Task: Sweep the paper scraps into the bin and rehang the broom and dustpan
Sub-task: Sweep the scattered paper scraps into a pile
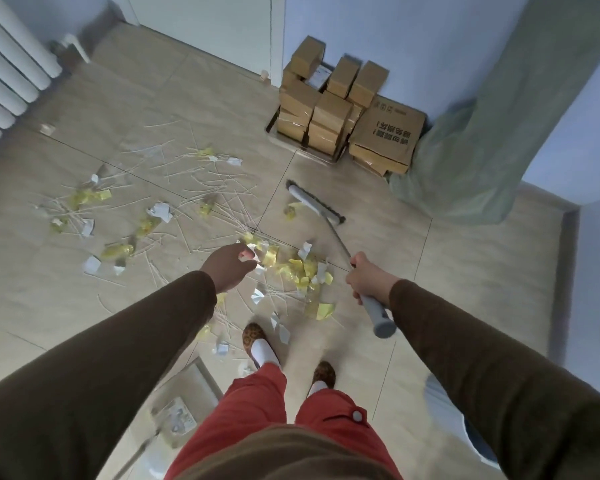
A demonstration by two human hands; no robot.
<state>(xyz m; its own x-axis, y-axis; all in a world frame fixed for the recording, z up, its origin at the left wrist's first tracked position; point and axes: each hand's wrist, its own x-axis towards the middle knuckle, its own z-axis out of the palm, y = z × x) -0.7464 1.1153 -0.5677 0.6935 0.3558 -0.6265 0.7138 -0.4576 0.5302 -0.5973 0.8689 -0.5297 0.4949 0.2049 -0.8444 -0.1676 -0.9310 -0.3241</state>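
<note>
Yellow and white paper scraps [291, 268] and thin white strips lie scattered over the tiled floor, thickest just in front of my feet. My right hand [368, 278] is shut on the grey handle of a broom; its head [316, 202] rests on the floor at the right edge of the scraps. My left hand [229, 268] hovers above the pile, fingers loosely curled, holding nothing that I can see. A grey dustpan [184, 403] with some scraps in it lies on the floor by my left leg.
Stacked cardboard boxes [333, 109] stand against the far wall, with a green bag [492, 133] to their right. A white radiator [4, 77] is at the far left. A white door [215, 29] is behind the scraps. A blue-white object [447, 407] shows under my right arm.
</note>
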